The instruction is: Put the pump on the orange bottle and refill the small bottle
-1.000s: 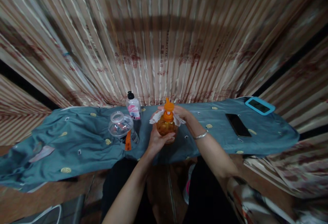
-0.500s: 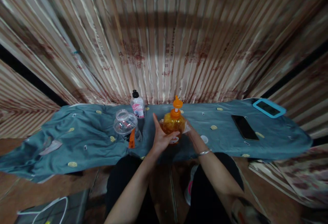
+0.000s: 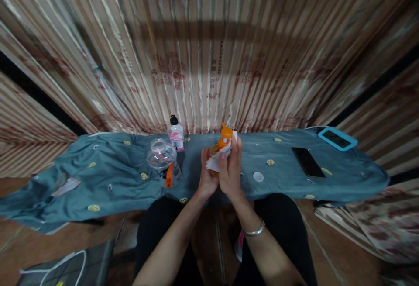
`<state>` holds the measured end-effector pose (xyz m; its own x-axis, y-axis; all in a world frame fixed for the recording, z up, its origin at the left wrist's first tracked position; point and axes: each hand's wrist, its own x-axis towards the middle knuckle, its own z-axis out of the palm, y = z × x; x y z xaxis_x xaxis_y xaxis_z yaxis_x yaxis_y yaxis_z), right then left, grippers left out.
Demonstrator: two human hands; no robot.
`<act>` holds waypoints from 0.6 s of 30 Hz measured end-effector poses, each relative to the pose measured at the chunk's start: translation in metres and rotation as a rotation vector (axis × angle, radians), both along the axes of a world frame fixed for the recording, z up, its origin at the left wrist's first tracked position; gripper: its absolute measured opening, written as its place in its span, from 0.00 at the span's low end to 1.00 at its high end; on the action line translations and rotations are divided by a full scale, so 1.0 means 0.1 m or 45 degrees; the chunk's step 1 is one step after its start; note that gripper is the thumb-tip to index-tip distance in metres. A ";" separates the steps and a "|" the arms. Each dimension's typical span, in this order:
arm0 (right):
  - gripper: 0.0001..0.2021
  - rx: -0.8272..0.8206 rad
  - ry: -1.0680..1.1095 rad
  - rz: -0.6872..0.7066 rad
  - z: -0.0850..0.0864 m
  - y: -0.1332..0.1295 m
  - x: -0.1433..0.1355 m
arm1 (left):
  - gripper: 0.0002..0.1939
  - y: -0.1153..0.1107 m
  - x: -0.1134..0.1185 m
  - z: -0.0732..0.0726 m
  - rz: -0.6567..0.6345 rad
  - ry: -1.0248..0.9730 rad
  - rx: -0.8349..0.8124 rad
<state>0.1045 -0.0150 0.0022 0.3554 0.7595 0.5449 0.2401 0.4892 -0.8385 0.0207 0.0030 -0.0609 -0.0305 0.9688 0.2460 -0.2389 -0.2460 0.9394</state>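
An amber bottle with an orange pump top (image 3: pixel 225 132) stands upright on the blue-green cloth, mostly covered by my hands and a white tissue (image 3: pixel 216 162). My left hand (image 3: pixel 207 177) is wrapped round the bottle's left side. With my right hand (image 3: pixel 231 168) I hold the tissue against the bottle's front and right side, just below the pump. To the left are a clear wide plastic jar (image 3: pixel 161 155) without a lid and a clear bottle with a black cap and pink label (image 3: pixel 177 137).
On the cloth (image 3: pixel 118 163) lie a round white disc (image 3: pixel 258 176), a dark phone (image 3: pixel 308 162) and a blue-framed device (image 3: pixel 338 139) at the right. A crumpled pale piece (image 3: pixel 66 186) lies far left. Striped curtains hang behind.
My right hand has come round from the bottle's right side to its front, bringing the tissue across it. My left hand has drawn in lower, its thumb no longer across the bottle's front.
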 end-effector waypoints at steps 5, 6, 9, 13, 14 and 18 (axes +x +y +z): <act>0.41 -0.150 -0.057 -0.097 -0.75 -0.01 0.00 | 0.57 -0.06 -0.05 0.17 -0.122 0.042 -0.048; 0.40 -0.194 -0.050 -0.106 -0.91 0.01 0.02 | 0.59 -0.07 -0.06 0.20 -0.129 0.067 -0.055; 0.39 -0.281 -0.061 -0.140 -1.30 0.01 0.06 | 0.58 -0.09 -0.09 0.26 -0.142 0.121 -0.098; 0.38 -0.292 -0.198 -0.135 -1.59 -0.06 0.09 | 0.50 -0.07 -0.10 0.24 -0.161 0.041 -0.100; 0.37 -0.297 -0.249 -0.141 -1.64 -0.09 0.09 | 0.50 -0.06 -0.10 0.22 -0.135 0.025 -0.108; 0.33 -0.337 -0.477 -0.199 -1.85 -0.17 0.12 | 0.52 0.02 -0.07 0.17 0.014 0.021 -0.149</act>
<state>0.1164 -0.0320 -0.1831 0.2924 0.8427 0.4522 0.6029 0.2046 -0.7711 0.0139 0.0045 -0.0440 -0.0378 0.9905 0.1320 -0.2211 -0.1371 0.9656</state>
